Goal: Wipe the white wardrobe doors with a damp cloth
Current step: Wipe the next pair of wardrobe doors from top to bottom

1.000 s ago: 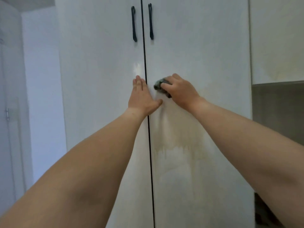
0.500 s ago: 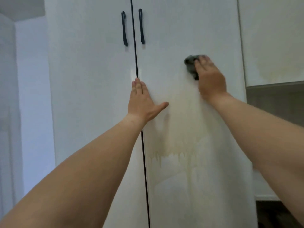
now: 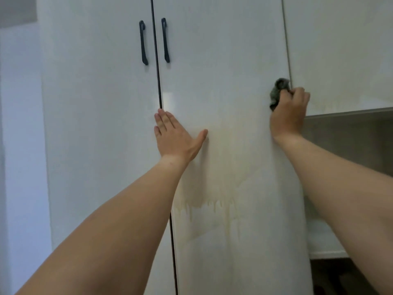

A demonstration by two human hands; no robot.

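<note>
Two tall white wardrobe doors fill the view: the left door (image 3: pixel 100 124) and the right door (image 3: pixel 229 71), each with a black vertical handle (image 3: pixel 143 42) near the centre gap. Yellowish stains and drip marks (image 3: pixel 212 201) spread over the lower right door. My left hand (image 3: pixel 175 137) lies flat and open on the right door beside the gap. My right hand (image 3: pixel 288 116) grips a bunched grey cloth (image 3: pixel 277 92) and presses it against the right door's right edge.
A white upper cabinet (image 3: pixel 344 60) adjoins the wardrobe on the right, with a grey recess (image 3: pixel 350 141) beneath it. A pale wall (image 3: pixel 21 145) stands to the left of the wardrobe.
My right hand has swept the cloth rightward across the right door, from beside the centre gap to its right edge. My left hand has stayed flat by the gap.
</note>
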